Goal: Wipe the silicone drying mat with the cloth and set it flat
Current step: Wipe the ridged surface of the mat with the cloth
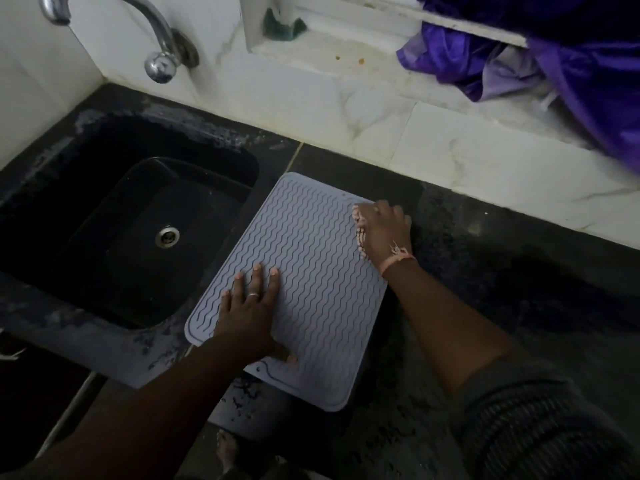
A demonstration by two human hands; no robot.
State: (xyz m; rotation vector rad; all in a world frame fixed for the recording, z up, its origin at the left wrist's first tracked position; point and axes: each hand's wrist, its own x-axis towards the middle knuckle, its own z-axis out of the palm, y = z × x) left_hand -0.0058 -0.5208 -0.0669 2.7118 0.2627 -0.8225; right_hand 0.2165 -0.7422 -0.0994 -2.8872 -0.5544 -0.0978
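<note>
A grey silicone drying mat with wavy ridges lies on the dark countertop, right of the sink. Its near corner overhangs the counter's front edge. My left hand presses flat on the mat's near-left part, fingers straight and spread. My right hand sits at the mat's far-right edge and grips a small pale patterned cloth, which peeks out under the fingers against the mat.
A black sink with a round drain lies left of the mat, under a chrome tap. White tiled wall runs behind the counter. Purple fabric hangs at the top right. A green sponge sits on the ledge.
</note>
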